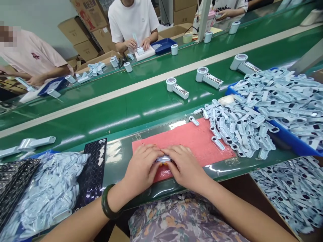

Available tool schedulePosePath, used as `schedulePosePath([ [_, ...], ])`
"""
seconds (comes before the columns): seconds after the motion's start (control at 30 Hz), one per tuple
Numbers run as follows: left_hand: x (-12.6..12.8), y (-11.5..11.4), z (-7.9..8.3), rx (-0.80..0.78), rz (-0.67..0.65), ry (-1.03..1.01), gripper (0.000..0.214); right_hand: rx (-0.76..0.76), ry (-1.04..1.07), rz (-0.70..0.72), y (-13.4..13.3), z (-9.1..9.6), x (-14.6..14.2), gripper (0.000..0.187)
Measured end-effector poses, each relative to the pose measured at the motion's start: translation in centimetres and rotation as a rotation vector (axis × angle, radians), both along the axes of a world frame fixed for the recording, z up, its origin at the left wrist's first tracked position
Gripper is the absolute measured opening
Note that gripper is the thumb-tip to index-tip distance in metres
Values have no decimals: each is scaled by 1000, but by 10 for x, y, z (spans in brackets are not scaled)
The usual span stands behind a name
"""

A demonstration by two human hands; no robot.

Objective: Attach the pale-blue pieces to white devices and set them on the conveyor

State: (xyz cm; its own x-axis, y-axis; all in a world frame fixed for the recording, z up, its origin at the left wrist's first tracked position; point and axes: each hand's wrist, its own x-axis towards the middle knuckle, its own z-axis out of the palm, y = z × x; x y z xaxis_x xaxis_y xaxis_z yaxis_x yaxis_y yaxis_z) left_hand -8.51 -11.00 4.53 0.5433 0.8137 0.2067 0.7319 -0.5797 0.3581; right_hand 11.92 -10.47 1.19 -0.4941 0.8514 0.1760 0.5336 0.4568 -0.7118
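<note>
Over a red mat (176, 137) my left hand (145, 163) and my right hand (185, 164) meet, closed around the two ends of a pale plastic fan part (164, 159). Only a narrow strip of it shows between my fingers and thumbs; the rest is hidden by the hands. To the right of my right hand, a heap of pale blue fan cover pieces (239, 124) with dark windows spills onto the mat. One loose cover (217, 143) lies near the heap's edge, another (194, 121) at the mat's far edge.
Handheld fans with exposed handles (180, 89) lie on the green conveyor (113, 111). A blue bin (290, 137) overflows with covers at right; a box of more (290, 191) stands below. Left are a pile of bagged pale parts (52, 188) and a black sheet (93, 168). Co-workers sit across.
</note>
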Motion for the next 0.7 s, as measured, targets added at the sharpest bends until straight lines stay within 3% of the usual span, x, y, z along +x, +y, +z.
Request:
schedulePosePath([
  [0.2,-2,3,6,137,-55,207,29,-43,116,0,7,0,12,39],
  [0.3,-11,25,16,222,-114,309,20,61,90,-146,25,2,29,36],
  [0.37,-19,57,25,287,-155,365,21,153,-101,-315,42,5,39,35],
  [0.47,-29,126,36,383,-104,469,25,223,-446,-488,69,10,48,36],
  [0.6,-32,224,40,363,92,568,31,233,-721,-530,93,14,48,33],
  [0.7,-30,277,28,319,167,573,36,227,-790,-501,101,11,46,29],
])
